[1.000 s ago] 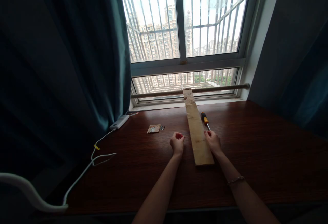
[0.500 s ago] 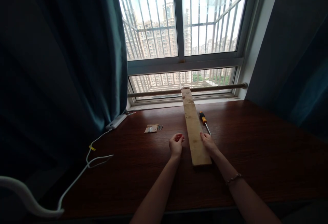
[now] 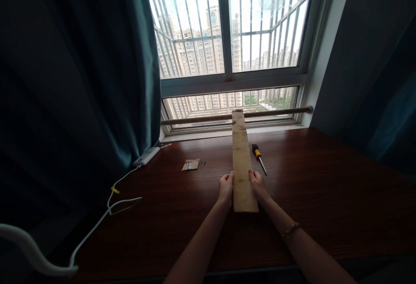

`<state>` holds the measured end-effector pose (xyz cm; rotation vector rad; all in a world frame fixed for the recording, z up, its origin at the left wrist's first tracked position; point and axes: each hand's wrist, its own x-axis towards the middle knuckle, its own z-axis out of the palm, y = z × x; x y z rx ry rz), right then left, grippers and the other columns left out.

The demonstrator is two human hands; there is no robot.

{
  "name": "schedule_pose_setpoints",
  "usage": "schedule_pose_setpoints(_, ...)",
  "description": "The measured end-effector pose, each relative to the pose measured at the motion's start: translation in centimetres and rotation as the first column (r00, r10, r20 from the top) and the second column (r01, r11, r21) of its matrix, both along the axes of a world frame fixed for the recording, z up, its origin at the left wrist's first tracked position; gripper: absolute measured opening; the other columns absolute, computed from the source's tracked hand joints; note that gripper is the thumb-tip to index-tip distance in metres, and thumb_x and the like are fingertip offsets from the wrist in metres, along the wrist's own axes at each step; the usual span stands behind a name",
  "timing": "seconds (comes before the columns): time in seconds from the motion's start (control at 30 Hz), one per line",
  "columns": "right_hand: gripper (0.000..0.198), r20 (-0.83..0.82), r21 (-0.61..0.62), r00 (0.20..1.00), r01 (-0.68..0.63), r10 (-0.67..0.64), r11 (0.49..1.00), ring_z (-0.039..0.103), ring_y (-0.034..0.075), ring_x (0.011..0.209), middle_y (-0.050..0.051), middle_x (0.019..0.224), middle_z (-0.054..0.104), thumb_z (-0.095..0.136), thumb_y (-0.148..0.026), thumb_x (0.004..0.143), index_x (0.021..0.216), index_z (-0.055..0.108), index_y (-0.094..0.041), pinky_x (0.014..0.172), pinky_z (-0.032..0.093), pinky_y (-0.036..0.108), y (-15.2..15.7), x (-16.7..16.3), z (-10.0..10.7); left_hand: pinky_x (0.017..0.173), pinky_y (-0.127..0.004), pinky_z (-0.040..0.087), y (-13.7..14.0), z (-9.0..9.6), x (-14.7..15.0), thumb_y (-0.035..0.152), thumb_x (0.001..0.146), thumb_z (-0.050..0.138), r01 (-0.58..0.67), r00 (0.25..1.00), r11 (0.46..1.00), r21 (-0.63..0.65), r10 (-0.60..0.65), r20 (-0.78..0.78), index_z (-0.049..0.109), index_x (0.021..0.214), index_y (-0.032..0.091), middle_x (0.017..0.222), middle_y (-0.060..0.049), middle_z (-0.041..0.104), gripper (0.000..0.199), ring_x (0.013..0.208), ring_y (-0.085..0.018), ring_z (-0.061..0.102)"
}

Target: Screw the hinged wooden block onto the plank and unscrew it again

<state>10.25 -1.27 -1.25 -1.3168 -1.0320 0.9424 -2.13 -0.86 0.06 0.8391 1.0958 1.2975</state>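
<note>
A long wooden board (image 3: pixel 243 162) points away from me, its far end overlapping the window rail in view. My left hand (image 3: pixel 225 187) grips its left edge near the close end, fingers tucked against the wood. On the opposite edge, my right hand (image 3: pixel 258 186) holds the board with the thumb on top and the other fingers hidden beneath or beside it. A screwdriver (image 3: pixel 258 156) with a black and orange handle lies just right of the board. To the left lie a hinge (image 3: pixel 190 165) and several screws (image 3: pixel 202 163).
The dark wooden tabletop (image 3: pixel 312 197) runs up to the window sill. A white power strip (image 3: pixel 147 157) and its cable (image 3: pixel 94 227) lie at the left, beside a blue curtain (image 3: pixel 143 80). A horizontal rail (image 3: pixel 279 113) crosses the low window.
My left hand has moved right and taken hold of the board's left edge. The board's near end has swung left, so it lies straighter; my right hand moved with it.
</note>
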Motion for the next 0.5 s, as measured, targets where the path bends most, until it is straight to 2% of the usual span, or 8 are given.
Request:
schedule_pose_setpoints(0.07, 0.055, 0.055, 0.012, 0.998, 0.025, -0.026, 1.0, 0.059, 0.021, 0.065, 0.008, 0.07, 0.064, 0.04, -0.069, 0.069, 0.074, 0.054, -0.016, 0.055, 0.043, 0.027, 0.1, -0.1, 0.0, 0.047, -0.026, 0.044, 0.4, 0.6, 0.5, 0.046, 0.064, 0.065, 0.018, 1.0, 0.994, -0.107, -0.016, 0.019, 0.061, 0.071, 0.011, 0.063, -0.008, 0.063, 0.037, 0.051, -0.015, 0.056)
schedule_pose_setpoints(0.13, 0.056, 0.078, 0.034, 0.996, 0.039, -0.041, 0.999, 0.059, 0.021, 0.066, 0.009, 0.073, 0.064, 0.039, -0.069, 0.072, 0.078, 0.054, -0.015, 0.056, 0.043, 0.026, -0.1, -0.2, 0.2, 0.049, -0.028, 0.045, 0.9, 0.9, 1.1, 0.044, 0.067, 0.063, 0.007, 0.999, 0.988, -0.157, -0.001, 0.038, 0.061, 0.07, 0.01, 0.066, -0.01, 0.064, 0.034, 0.053, -0.017, 0.058)
schedule_pose_setpoints(0.27, 0.055, 0.094, 0.095, 0.995, 0.036, -0.045, 0.995, 0.059, 0.02, 0.067, 0.008, 0.076, 0.064, 0.036, -0.067, 0.076, 0.083, 0.054, -0.016, 0.058, 0.043, 0.026, -0.6, -0.4, 0.8, 0.052, -0.029, 0.046, 1.7, 0.7, 2.3, 0.043, 0.067, 0.063, -0.168, 0.985, 0.98, -0.106, 0.17, 0.011, 0.057, 0.065, 0.012, 0.065, -0.009, 0.063, 0.032, 0.056, -0.018, 0.059)
schedule_pose_setpoints(0.33, 0.059, 0.103, 0.146, 0.995, -0.026, 0.011, 0.989, 0.059, 0.02, 0.068, 0.008, 0.075, 0.063, 0.031, -0.068, 0.078, 0.083, 0.055, -0.015, 0.059, 0.044, 0.026, -0.7, -0.3, 1.1, 0.052, -0.029, 0.045, 1.8, 0.6, 2.1, 0.045, 0.065, 0.064, -0.232, 0.973, 0.969, -0.081, 0.233, 0.001, 0.055, 0.064, 0.013, 0.061, -0.006, 0.061, 0.033, 0.054, -0.017, 0.057)
schedule_pose_setpoints(0.43, 0.067, 0.083, 0.175, 0.986, -0.157, 0.144, 0.972, 0.059, 0.019, 0.067, 0.009, 0.077, 0.063, 0.019, -0.069, 0.08, 0.088, 0.057, -0.014, 0.055, 0.045, 0.026, -0.7, 0.2, 1.4, 0.052, -0.029, 0.044, 1.9, 1.0, 0.3, 0.049, 0.063, 0.063, -0.275, 0.961, 0.959, -0.065, 0.276, 0.009, 0.054, 0.066, 0.013, 0.061, -0.005, 0.061, 0.037, 0.054, -0.017, 0.057)
schedule_pose_setpoints(0.5, 0.067, 0.134, 0.165, 0.981, -0.163, 0.142, 0.973, 0.059, 0.019, 0.068, 0.009, 0.08, 0.063, 0.016, -0.067, 0.082, 0.093, 0.056, -0.014, 0.056, 0.045, 0.027, -0.4, 0.8, 1.5, 0.052, -0.029, 0.044, 1.9, 1.5, -2.0, 0.05, 0.059, 0.065, -0.337, 0.941, 0.941, -0.024, 0.336, -0.05, 0.056, 0.067, 0.012, 0.062, -0.005, 0.061, 0.04, 0.055, -0.017, 0.057)
